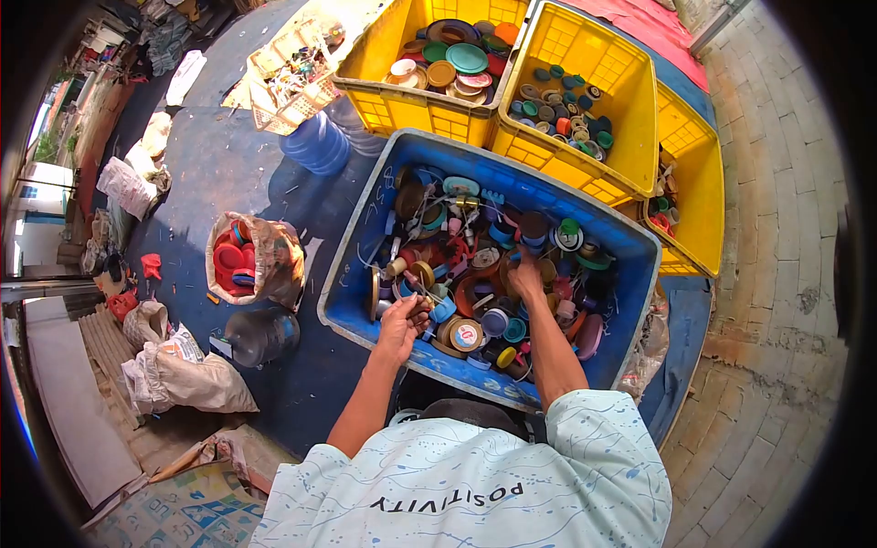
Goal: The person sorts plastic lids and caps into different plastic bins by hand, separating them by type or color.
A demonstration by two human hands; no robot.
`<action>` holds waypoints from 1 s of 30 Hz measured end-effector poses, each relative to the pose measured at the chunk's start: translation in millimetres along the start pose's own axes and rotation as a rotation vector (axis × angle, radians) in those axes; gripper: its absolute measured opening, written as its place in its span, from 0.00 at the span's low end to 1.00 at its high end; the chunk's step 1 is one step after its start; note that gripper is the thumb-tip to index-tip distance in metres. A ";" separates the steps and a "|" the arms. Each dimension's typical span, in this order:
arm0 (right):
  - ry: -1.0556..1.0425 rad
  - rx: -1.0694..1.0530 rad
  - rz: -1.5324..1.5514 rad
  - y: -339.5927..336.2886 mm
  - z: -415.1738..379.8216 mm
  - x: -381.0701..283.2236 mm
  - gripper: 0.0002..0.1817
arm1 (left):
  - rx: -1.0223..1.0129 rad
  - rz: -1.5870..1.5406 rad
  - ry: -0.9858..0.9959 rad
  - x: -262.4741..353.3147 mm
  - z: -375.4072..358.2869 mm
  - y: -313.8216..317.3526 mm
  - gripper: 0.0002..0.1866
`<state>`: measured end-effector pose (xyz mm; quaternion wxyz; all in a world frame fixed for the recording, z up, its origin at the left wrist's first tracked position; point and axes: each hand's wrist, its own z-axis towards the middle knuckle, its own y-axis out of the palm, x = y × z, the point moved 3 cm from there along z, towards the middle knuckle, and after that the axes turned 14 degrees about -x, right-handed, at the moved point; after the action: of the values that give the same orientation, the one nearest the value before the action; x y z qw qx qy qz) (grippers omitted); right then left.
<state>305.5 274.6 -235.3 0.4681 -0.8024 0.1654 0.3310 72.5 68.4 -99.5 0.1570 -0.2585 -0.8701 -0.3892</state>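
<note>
A large blue crate [489, 166] in front of me holds a jumble of plastic lids, caps and small plastic parts. My left hand [405, 326] is over its near left side, fingers curled in a pinch around something small that I cannot make out. Under those fingertips lies a light blue cap [444, 309]. Deeper in the crate, my right hand [525, 274] reaches among the lids with its fingers drawn together; what they grip is hidden. Close to it are a dark round lid [533, 226] and a white lid with a green top [568, 236]. A round lid with a label [466, 336] rests near the front wall.
Yellow crates [585, 173] with sorted lids and caps stand behind the blue one. At left are a sack of red lids [274, 242], a clear water jug [263, 336] and a white sack [196, 374]. A cream basket [290, 114] sits beyond a blue jug [315, 144].
</note>
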 end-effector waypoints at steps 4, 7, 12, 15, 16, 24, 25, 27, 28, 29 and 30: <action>0.132 -0.012 -0.076 -6.6 -1.1 -26.0 0.15 | 0.032 0.013 -0.007 7.3 1.5 -0.8 0.09; 0.182 -0.002 -0.108 -9.4 -3.9 -28.8 0.13 | 0.034 0.031 0.002 15.6 6.9 -3.3 0.08; 0.141 0.030 -0.117 -1.3 -9.6 -8.7 0.16 | 0.061 0.049 0.029 30.7 24.6 7.4 0.08; 0.196 -0.023 -0.057 -7.8 -25.8 -14.6 0.19 | 0.046 0.118 0.044 39.1 50.9 6.2 0.07; 0.227 -0.038 -0.021 -20.2 -39.6 -33.9 0.20 | 0.050 0.155 0.065 41.7 62.8 4.4 0.07; 0.270 0.050 0.162 -47.3 -96.6 -52.8 0.28 | 0.434 1.051 0.287 74.0 156.1 5.1 0.18; 0.325 0.059 0.193 -56.9 -101.0 -57.7 0.29 | 0.481 1.119 0.240 79.5 157.6 14.0 0.20; 0.299 0.063 0.357 -60.9 -106.2 -39.9 0.29 | 0.499 1.262 0.194 82.9 167.1 21.6 0.22; 0.278 0.052 0.504 -61.6 -109.1 -27.3 0.28 | 0.522 1.285 0.150 83.1 169.8 24.6 0.22; 0.252 0.042 0.651 -61.1 -111.8 -16.4 0.27 | 0.548 1.306 0.108 83.3 172.2 26.8 0.22; 0.254 0.011 0.778 -76.5 -119.5 -32.8 0.24 | 0.543 1.316 0.085 82.5 178.3 25.1 0.22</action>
<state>370.7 209.0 -122.7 0.2882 -0.7120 0.5149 0.3807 6.5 244.8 -160.9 0.4521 -0.6665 -0.5928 0.0069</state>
